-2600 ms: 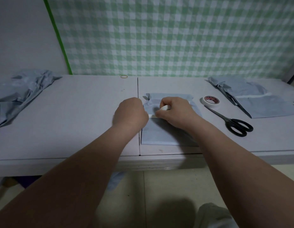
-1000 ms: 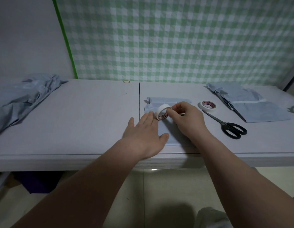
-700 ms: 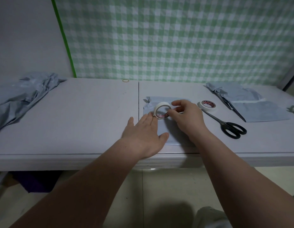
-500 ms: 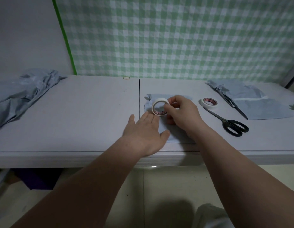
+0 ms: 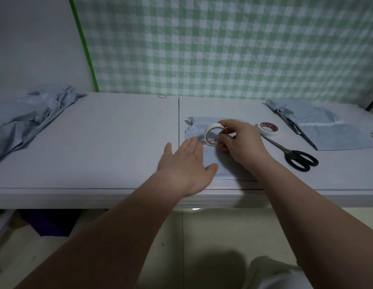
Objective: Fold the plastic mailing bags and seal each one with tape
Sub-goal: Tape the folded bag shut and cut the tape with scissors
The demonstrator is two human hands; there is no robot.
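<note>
"That bag (image 5: 210, 155) is thin plastic, smooth with a dull sheen."

"Same stuff as the pile (image 5: 29, 122), only crumpled. The tape roll (image 5: 211, 127) looks papery and matt. The scissors (image 5: 287, 150) have metal blades and glossy black plastic handles. The table (image 5: 108, 147) is smooth and matt."

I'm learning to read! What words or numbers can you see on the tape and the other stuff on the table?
Held tape roll in the right hand: red print inside the core, too blurred to read.
Second tape roll on the table: red print on the core, too blurred to read.
Scissors, folded mailing bag: no text visible.
</note>
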